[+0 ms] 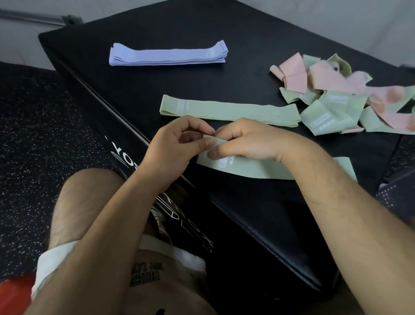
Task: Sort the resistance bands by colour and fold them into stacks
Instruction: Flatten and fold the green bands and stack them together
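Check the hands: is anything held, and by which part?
One green resistance band, held by one end. The left hand and right hand pinch that end side by side. The rest lies across the black box, under the right forearm.

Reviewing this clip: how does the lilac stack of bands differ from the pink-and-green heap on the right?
Colour: the lilac stack is one colour, while the pink-and-green heap mixes two.
Order: the stack's bands lie flat and aligned in layers, while the heap's are twisted and overlapping.
Place: the stack sits at the far side of the black box, and the heap lies by its right edge.
Both rest on the box.
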